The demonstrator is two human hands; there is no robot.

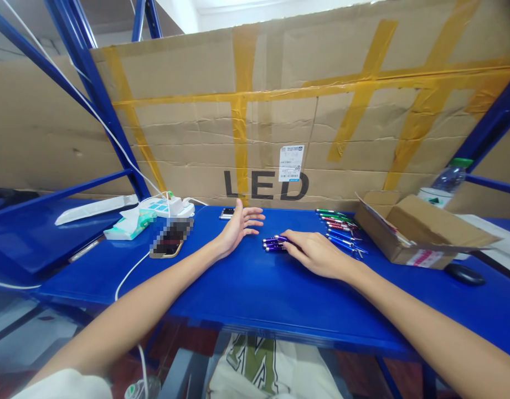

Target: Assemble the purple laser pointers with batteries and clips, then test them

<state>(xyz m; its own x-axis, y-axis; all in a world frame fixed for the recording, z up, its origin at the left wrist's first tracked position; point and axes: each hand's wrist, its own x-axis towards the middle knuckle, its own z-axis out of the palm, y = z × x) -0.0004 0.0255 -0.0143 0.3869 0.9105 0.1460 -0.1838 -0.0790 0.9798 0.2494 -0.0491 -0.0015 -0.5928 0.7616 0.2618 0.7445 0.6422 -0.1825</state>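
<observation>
Several purple pens lie side by side near the middle of the blue tabletop. My right hand is closed over them from the right, thumb and fingertips on their right ends. What its palm side holds is partly hidden. To their left, my left hand is raised a little with fingers spread, holding nothing. Just right of my right hand, blue pens, red pens and green pens are laid in rows by colour. Behind my left hand lies a small dark and silver object.
An open cardboard box stands at the right, with a black mouse before it and a bottle behind. At the left are a phone, a tissue pack and a power strip. A large carton walls off the back.
</observation>
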